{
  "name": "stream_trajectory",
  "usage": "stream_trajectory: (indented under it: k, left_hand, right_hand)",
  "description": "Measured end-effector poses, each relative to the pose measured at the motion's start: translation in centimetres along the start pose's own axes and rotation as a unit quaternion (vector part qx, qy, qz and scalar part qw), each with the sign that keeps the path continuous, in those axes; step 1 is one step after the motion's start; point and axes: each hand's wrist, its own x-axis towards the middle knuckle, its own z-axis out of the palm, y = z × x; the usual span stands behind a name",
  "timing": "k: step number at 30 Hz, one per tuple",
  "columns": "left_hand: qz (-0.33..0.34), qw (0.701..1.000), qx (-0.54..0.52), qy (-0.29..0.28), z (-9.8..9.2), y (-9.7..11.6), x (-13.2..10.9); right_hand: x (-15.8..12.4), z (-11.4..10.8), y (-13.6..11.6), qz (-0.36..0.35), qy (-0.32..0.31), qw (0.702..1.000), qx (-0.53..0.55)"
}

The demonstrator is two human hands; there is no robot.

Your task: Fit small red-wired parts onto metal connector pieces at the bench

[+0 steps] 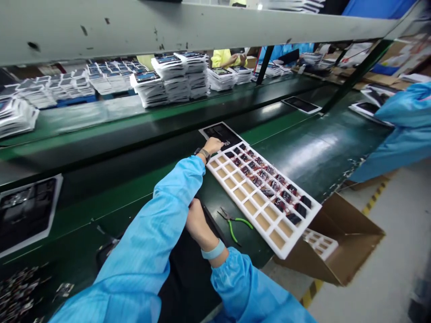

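A white foam tray (266,214) with many square cells lies slanted on the green bench. One column of cells holds small black parts with red wires (269,181); the other cells show bare tan bottoms. My left hand (213,146), a watch on its wrist, reaches to the tray's far end beside a black panel (220,132). Its fingers are curled in a pinch on a small part at the first cell. My right forearm (199,226), with a blue wristband, lies under my left sleeve, which hides the hand.
Green-handled pliers (235,223) lie beside the tray. An open cardboard box (350,251) with another foam tray stands at the bench's edge. Stacks of packaged units (168,80) line the back conveyor. A framed black panel (27,211) sits left. A co-worker's blue sleeve (404,130) is at right.
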Motion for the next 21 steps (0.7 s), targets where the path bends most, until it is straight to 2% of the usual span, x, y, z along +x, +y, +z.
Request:
stream_trajectory:
  k: [2, 4, 6, 9, 11, 13, 16, 19, 21]
  left_hand:
    - [-0.02, 1.0, 0.015, -0.004, -1.1, -1.7, -0.7]
    - [-0.026, 0.999, 0.022, -0.01, -2.9, -2.4, -1.8]
    - [-0.018, 0.999, 0.025, -0.023, -4.9, -2.2, -3.6]
    - [0.011, 0.999, 0.025, -0.047, -8.0, -1.3, -7.7]
    - [0.038, 0.998, 0.024, -0.044, -9.8, -0.9, -11.4]
    - [0.078, 0.997, 0.013, -0.003, -11.2, -0.9, -16.0]
    - [0.071, 0.996, -0.026, 0.047, -12.3, -1.6, -24.0]
    - [0.024, 0.992, -0.093, 0.08, -11.5, -2.9, -31.9]
    - [-0.017, 0.99, -0.119, 0.07, -10.0, -3.9, -36.3]
  right_hand:
    - [0.2, 0.1, 0.4, 0.013, -0.016, 1.0, 0.007]
    - [0.5, 0.2, 0.8, 0.037, -0.007, 0.999, 0.004]
    - [0.6, 0.1, 0.9, 0.047, 0.025, 0.999, 0.009]
    - [0.8, -0.2, 0.3, 0.013, 0.077, 0.996, 0.036]
    - [0.9, -0.5, -0.4, -0.019, 0.107, 0.993, 0.05]
    - [0.8, -0.9, -1.4, -0.05, 0.131, 0.988, 0.056]
    - [-0.1, -0.8, -3.1, -0.108, 0.148, 0.981, 0.062]
    - [-1.4, 0.3, -5.0, -0.146, 0.135, 0.975, 0.102]
    - [-2.2, 1.6, -6.2, -0.145, 0.113, 0.97, 0.16]
